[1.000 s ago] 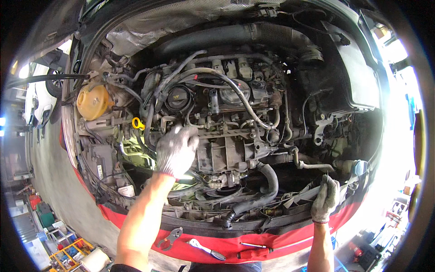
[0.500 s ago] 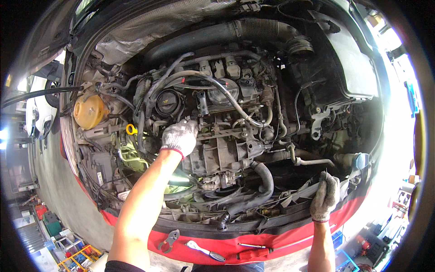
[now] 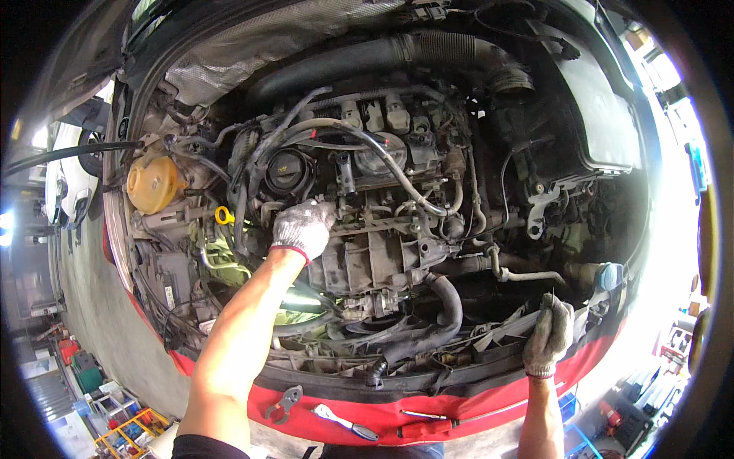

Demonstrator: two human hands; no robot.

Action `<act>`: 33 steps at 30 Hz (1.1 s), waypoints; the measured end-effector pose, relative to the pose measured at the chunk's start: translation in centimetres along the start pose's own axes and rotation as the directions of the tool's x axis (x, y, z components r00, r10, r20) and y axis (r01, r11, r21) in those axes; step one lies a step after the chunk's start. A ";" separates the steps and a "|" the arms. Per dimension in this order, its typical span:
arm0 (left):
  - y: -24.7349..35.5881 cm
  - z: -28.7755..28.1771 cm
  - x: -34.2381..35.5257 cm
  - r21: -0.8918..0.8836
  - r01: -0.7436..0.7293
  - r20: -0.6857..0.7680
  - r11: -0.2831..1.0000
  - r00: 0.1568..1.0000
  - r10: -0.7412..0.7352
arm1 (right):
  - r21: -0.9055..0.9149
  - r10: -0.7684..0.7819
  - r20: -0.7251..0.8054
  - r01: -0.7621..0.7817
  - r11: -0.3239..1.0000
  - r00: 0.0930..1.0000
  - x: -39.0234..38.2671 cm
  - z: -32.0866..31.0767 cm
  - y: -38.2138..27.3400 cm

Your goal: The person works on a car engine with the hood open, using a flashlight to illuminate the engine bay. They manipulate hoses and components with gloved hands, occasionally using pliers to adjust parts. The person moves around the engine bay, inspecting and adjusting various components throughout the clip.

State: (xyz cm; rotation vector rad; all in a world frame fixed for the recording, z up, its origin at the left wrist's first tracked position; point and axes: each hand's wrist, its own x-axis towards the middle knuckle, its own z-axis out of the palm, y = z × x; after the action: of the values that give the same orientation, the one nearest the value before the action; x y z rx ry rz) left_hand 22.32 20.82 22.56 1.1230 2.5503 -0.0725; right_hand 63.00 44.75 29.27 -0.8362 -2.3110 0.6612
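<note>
My left hand [image 3: 302, 228], in a white knit glove with a red cuff, reaches over the engine [image 3: 367, 260] beside the black oil filler cap [image 3: 289, 172]. Its fingers are curled together at the engine's upper front; whatever they grip is hidden. Over the front right edge of the engine bay hovers my right hand [image 3: 549, 336], in a dirtier grey glove. Its fingers are closed, with a thin dark tip sticking up past them, too small to name. A pale curved hose [image 3: 394, 164] arches over the engine just beyond my left hand.
On the red fender cover [image 3: 306, 428] lie pliers [image 3: 284, 404], a ratchet [image 3: 345, 424] and a red-handled screwdriver [image 3: 432, 430]. An orange coolant tank [image 3: 153, 186] and a yellow dipstick ring [image 3: 223, 216] are at left. A blue cap [image 3: 609, 276] sits at right.
The view has shifted very slightly. Both hands keep nearly the same places and stay closed; nothing else visibly moves.
</note>
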 end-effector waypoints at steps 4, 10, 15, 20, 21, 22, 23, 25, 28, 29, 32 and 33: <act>0.2 -0.2 0.4 0.010 0.009 0.051 1.000 0.999 -0.009 | 0.003 0.039 0.011 -0.039 0.999 0.999 -0.1 -0.1 0.4; 0.6 -0.1 0.0 -0.008 0.022 -0.001 1.000 1.000 -0.022 | 0.016 0.034 -0.007 -0.034 0.999 0.999 -0.3 0.0 0.8; -1.4 1.5 0.1 0.003 -0.107 -0.093 0.994 0.990 0.107 | 0.025 0.034 -0.019 -0.034 0.999 0.999 -0.1 0.3 0.1; -0.4 0.3 -0.2 -0.053 -0.052 -0.068 0.997 0.996 0.048 | -0.024 0.032 0.010 -0.032 0.999 0.999 0.0 0.1 0.0; -0.6 0.3 -0.4 -0.056 -0.057 -0.079 0.997 0.995 0.053 | -0.025 0.046 0.021 -0.045 0.999 0.999 -0.1 0.1 -0.1; -0.7 0.2 -0.4 -0.062 -0.046 -0.085 0.997 0.996 0.041 | -0.019 0.044 0.020 -0.044 0.999 0.999 0.0 0.2 -0.1; -0.4 0.0 -0.5 -0.073 -0.039 -0.090 0.997 0.995 0.032 | -0.020 0.044 0.020 -0.044 0.999 0.999 0.0 0.3 0.0; 0.0 0.2 -0.6 -0.087 -0.030 -0.112 0.996 0.994 0.020 | -0.034 0.039 0.026 -0.038 0.999 0.999 0.0 0.2 0.1; 0.0 0.7 -0.9 -0.067 -0.027 -0.174 0.997 0.985 0.015 | -0.046 0.029 0.031 -0.028 0.999 0.999 0.0 0.3 0.1; -0.1 0.8 -0.9 -0.078 -0.036 -0.175 0.996 0.984 0.021 | -0.043 0.031 0.027 -0.030 0.999 0.999 -0.1 0.4 0.3; -0.3 0.8 -0.8 -0.100 -0.040 -0.150 0.994 0.988 0.025 | -0.072 0.022 0.044 -0.019 0.997 0.999 0.2 0.3 -0.2; -0.3 0.5 -0.8 -0.101 -0.026 -0.120 0.995 0.993 0.014 | -0.088 0.019 0.055 -0.014 0.996 0.998 0.3 0.3 -0.4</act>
State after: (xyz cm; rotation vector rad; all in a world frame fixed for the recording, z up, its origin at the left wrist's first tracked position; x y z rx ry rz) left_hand 22.75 20.00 22.36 1.1454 2.6128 0.1335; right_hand 62.46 44.57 29.38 -0.8874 -2.4003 0.6013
